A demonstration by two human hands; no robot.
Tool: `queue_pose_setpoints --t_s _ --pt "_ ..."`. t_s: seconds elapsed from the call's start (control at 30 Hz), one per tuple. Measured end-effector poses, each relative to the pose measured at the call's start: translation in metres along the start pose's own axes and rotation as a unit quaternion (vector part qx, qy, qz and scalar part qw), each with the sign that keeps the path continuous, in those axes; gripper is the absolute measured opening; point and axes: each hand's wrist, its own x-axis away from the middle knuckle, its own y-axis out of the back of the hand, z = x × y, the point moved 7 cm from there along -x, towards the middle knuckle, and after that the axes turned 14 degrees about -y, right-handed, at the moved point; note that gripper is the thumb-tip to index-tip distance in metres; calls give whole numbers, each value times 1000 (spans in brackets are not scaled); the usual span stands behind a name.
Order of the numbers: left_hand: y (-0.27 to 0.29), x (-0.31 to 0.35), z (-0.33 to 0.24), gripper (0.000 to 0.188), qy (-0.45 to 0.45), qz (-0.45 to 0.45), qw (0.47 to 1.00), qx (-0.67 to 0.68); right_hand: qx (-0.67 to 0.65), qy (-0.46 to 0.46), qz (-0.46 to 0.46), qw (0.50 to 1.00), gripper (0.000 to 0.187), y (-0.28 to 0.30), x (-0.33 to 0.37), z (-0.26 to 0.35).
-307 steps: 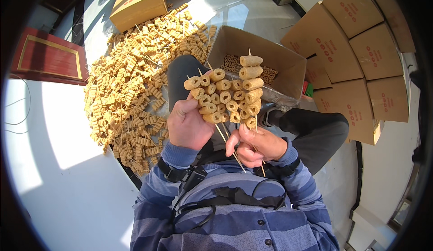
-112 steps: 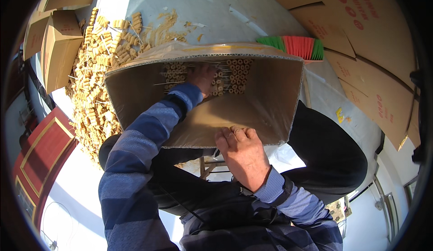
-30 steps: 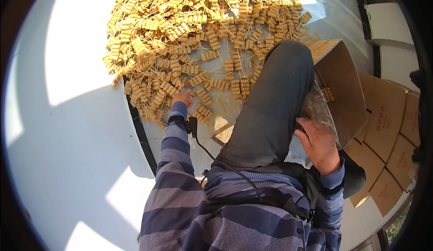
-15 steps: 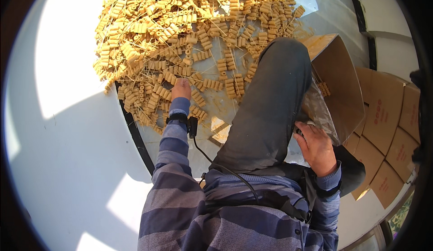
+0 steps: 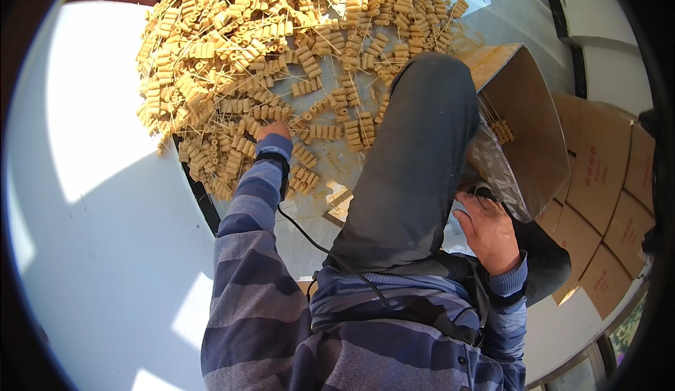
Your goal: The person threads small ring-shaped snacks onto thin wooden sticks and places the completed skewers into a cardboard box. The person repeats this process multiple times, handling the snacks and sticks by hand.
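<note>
A big heap of skewers [image 5: 232, 46], each a thin stick through several ridged tan rolls, spreads in front of me. My left hand [image 5: 275, 130] reaches into the near edge of this heap. Its fingers are hidden, so whether it grips a skewer does not show. On the right, my right hand [image 5: 493, 236] rests beside my bent leg, just below the lined cardboard box [image 5: 536, 124]. Its thumb stands apart from the fingers, and no object shows in it. Inside the tilted box, a few skewers [image 5: 502, 131] lie against the lining.
My raised knee [image 5: 432, 124] stands between the heap and the box. Stacked closed cartons [image 5: 598, 180] line the right side. To the left is a broad white surface [image 5: 112, 250] with sunlit patches. A black cord [image 5: 306, 231] runs from my left wrist to my waist.
My left hand has moved slightly left and turned further into the heap, hiding its fingers. My right hand stays by the box, its fingers a little straighter. The whole view has shifted slightly.
</note>
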Motion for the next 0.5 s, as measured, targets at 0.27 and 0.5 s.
queue_pose_setpoints --t_s 0.27,0.5 --pt "-17 6 -4 25 -8 82 992 -101 -2 2 -1 1000 27 -2 -2 2" --pt "-32 -8 6 27 -18 112 986 -121 4 -1 1 1000 28 -4 -1 -2"
